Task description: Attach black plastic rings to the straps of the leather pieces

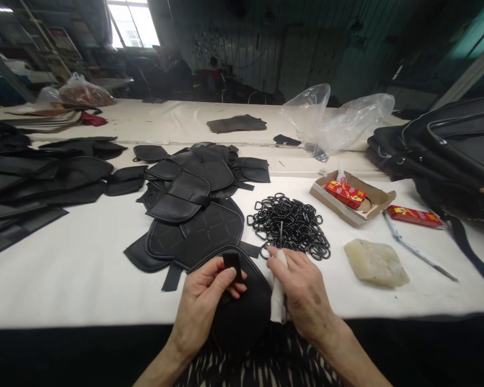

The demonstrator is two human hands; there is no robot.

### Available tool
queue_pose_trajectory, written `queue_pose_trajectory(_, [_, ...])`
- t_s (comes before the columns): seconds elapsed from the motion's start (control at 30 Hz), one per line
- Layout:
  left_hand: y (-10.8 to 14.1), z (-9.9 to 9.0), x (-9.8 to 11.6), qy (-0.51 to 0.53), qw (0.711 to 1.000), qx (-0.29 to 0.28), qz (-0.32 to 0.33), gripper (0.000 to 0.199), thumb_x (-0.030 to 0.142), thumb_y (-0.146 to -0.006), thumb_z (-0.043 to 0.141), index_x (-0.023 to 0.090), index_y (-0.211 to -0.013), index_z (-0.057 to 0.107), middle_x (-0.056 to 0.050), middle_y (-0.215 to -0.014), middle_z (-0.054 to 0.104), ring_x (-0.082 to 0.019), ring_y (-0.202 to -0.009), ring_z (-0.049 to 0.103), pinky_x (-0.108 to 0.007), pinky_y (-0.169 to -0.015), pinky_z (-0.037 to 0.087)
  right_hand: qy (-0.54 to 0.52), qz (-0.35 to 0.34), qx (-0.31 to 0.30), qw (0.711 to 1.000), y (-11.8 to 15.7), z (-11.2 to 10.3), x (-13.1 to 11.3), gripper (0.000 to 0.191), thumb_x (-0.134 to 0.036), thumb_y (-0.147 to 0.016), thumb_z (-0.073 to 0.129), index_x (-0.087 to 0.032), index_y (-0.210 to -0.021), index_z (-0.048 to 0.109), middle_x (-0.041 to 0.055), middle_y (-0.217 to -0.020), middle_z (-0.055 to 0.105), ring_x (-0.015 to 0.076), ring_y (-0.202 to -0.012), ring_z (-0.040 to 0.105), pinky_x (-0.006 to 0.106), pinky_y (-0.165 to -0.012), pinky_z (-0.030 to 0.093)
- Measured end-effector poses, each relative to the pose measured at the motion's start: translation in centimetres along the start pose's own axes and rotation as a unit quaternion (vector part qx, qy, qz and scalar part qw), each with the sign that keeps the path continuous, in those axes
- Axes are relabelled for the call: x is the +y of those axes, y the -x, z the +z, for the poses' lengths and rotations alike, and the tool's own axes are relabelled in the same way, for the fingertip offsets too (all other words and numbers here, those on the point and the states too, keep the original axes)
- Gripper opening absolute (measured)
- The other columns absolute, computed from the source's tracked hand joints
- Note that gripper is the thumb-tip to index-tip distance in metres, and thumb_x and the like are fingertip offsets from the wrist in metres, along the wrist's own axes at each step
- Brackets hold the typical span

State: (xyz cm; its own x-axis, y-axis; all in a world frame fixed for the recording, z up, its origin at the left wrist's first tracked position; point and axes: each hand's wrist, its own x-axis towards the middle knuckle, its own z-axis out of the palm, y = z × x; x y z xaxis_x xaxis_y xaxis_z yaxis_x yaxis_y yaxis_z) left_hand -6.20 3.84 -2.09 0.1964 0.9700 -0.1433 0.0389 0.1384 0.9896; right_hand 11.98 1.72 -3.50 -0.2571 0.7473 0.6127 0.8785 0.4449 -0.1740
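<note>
Near the table's front edge, my left hand (205,293) is closed on the short strap (231,264) of a black padded piece (244,309), pinching it between thumb and fingers. My right hand (304,287) grips a tool with a white wrapped handle (278,290); its thin metal tip points up and away, over the nearest part of a pile of black metal rings (292,223). Left of the rings lies a heap of black padded pieces (201,215) with straps, stacked on one another.
On the right are an open cardboard box (350,201) with red packets, another red box (414,216), a yellowish block (376,263), a pen-like tool (417,250) and a black bag (460,156) with a person's fingers on it. More black pieces (60,172) cover the left.
</note>
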Motion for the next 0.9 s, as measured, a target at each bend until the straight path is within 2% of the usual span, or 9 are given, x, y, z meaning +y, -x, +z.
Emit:
queue_pose_trajectory(0.17, [0.5,-1.2,-0.1,-0.027,0.993,0.114,-0.001,0.018,0.032,-0.082,0.056,0.015,-0.079,0.061,-0.003,-0.078,0.068,-0.015,-0.066,0.062,-0.024,-0.067,0.05,0.1,-0.034,-0.05,0.993,-1.6,1.5,-0.2,0.014,-0.008,-0.083,0.05,-0.015,-0.074,0.057,0.0062,-0.075,0.057,0.018,-0.074,0.051,0.027,-0.066,0.039])
queue_pose_trajectory(0.33, [0.1,-1.5,0.2,-0.019,0.991,0.13,-0.002,0.018,0.032,-0.08,0.058,0.015,-0.079,0.06,-0.003,-0.078,0.068,-0.015,-0.066,0.063,-0.024,-0.066,0.051,0.113,-0.04,-0.041,0.992,-2.0,2.1,-0.3,0.019,-0.005,-0.081,0.048,-0.016,-0.067,0.053,0.005,-0.067,0.052,0.0172,-0.065,0.044,0.027,-0.058,0.032])
queue_pose_trajectory(0.4, [0.0,-1.4,0.4,-0.021,0.994,0.11,-0.002,0.018,0.032,-0.081,0.057,0.014,-0.079,0.06,-0.003,-0.078,0.068,-0.014,-0.067,0.063,-0.023,-0.066,0.05,0.098,-0.037,-0.032,0.994,-2.0,2.1,0.0,0.021,-0.005,-0.082,0.045,-0.016,-0.067,0.053,0.0046,-0.064,0.051,0.0165,-0.064,0.043,0.027,-0.056,0.031])
queue_pose_trajectory(0.53, [0.2,-0.6,1.1,0.01,0.999,0.032,-0.03,0.02,0.032,-0.08,0.056,0.013,-0.084,0.06,-0.004,-0.076,0.067,-0.014,-0.066,0.064,-0.023,-0.063,0.051,0.065,-0.006,-0.004,0.998,-1.3,1.3,0.8,0.02,-0.006,-0.086,0.04,-0.015,-0.074,0.054,0.0026,-0.065,0.051,0.0133,-0.064,0.047,0.022,-0.056,0.035])
queue_pose_trajectory(0.63, [0.1,0.7,1.7,0.035,0.996,-0.043,-0.072,0.018,0.03,-0.077,0.058,0.012,-0.081,0.059,-0.004,-0.067,0.065,-0.015,-0.06,0.063,-0.023,-0.058,0.052,-0.039,0.086,0.056,0.994,-0.4,0.2,0.9,0.014,-0.008,-0.085,0.044,-0.015,-0.09,0.055,0.0005,-0.073,0.056,0.0088,-0.063,0.051,0.017,-0.057,0.041])
queue_pose_trajectory(0.73, [-0.5,2.4,1.9,0.064,0.986,-0.105,-0.114,0.016,0.027,-0.072,0.061,0.013,-0.073,0.055,-0.003,-0.057,0.062,-0.014,-0.051,0.061,-0.022,-0.051,0.05,-0.152,0.162,0.105,0.969,0.3,-0.7,0.3,0.015,-0.012,-0.084,0.049,-0.017,-0.097,0.054,-0.0012,-0.076,0.059,0.0067,-0.062,0.055,0.015,-0.057,0.044])
queue_pose_trajectory(0.9, [-1.3,3.9,1.4,0.079,0.978,-0.141,-0.133,0.018,0.028,-0.067,0.062,0.015,-0.065,0.05,-0.001,-0.05,0.058,-0.013,-0.047,0.059,-0.02,-0.049,0.048,-0.14,0.133,0.156,0.969,0.9,-0.7,-0.5,0.016,-0.011,-0.083,0.049,-0.016,-0.097,0.056,0.0029,-0.084,0.064,0.0098,-0.072,0.062,0.019,-0.066,0.05])
